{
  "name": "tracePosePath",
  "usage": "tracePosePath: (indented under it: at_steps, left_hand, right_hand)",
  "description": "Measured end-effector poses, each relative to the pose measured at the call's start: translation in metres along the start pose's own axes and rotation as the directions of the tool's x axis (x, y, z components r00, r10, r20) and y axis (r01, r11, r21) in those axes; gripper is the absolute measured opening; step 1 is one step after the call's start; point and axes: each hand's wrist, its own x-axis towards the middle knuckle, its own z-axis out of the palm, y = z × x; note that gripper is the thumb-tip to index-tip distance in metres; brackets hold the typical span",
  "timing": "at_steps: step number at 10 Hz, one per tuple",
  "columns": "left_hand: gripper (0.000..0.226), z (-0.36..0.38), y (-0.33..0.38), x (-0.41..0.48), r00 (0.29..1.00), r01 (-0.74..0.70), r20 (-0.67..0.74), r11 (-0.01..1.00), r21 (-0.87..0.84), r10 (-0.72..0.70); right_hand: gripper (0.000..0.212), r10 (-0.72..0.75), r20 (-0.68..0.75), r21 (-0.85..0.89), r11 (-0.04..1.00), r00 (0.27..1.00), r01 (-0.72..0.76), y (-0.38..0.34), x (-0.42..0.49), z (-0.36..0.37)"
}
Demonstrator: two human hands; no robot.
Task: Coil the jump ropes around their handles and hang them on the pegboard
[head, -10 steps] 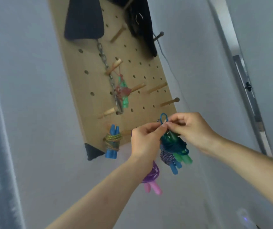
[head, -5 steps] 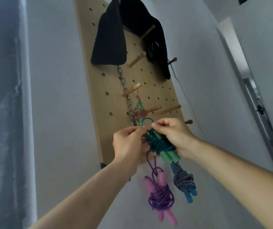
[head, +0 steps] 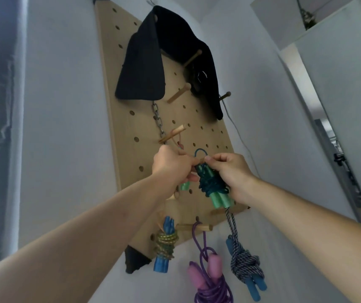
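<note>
Change: over the last second you have carried the green rope (head: 213, 186) from off the lower right corner of the pegboard (head: 131, 119) up to its middle. Both hands have come up with it.
Green rope: teal cord coiled round its green handles and held against the board, handles down.
Loop (head: 201, 152): it stands open just above your fingertips, at the tip of a peg (head: 201, 160). Whether the peg has passed through it cannot be told.
Left grip (head: 170, 167): thumb and forefinger pinch at the base of the loop beside the peg, the other fingers curled.
Right grip (head: 229, 171): it pinches the other side of the loop's base, palm lying along the coil.
Hung already: the purple rope (head: 208, 276) and striped rope (head: 244, 265) hang from low pegs. A blue-handled rope (head: 165, 243) hangs at the lower left. Another bundle shows partly behind your left grip.
Also on board: a black cloth (head: 144, 68) and a chain (head: 157, 121).
Finding: coiling of this rope looks done. Only seating the loop on the peg appears outstanding, and this looks like the last rope to hang.
Risk: the loop is small. If you let go before it sits well back on the peg, the bundle would likely drop.
</note>
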Motion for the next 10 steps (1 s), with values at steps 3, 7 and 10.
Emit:
tracePosePath:
  at_steps: [3,7,10]
  left_hand:
    - [0.014,0.048,-0.003,0.053,0.999,0.016,0.029,0.984,0.179,-0.022]
    - [0.022,0.057,-0.016,0.080,0.998,0.061,-0.012,0.916,0.396,-0.061]
    - [0.009,0.027,0.004,0.056,0.986,-0.058,0.168,0.949,0.311,0.005]
  right_hand:
    - [0.009,0.124,-0.149,0.039,0.992,0.981,-0.119,0.024,0.046,-0.015]
    - [0.009,0.231,0.016,-0.009,0.973,0.973,-0.231,0.046,0.063,-0.007]
    - [0.006,0.063,0.015,-0.293,0.954,0.998,-0.056,0.033,0.040,-0.037]
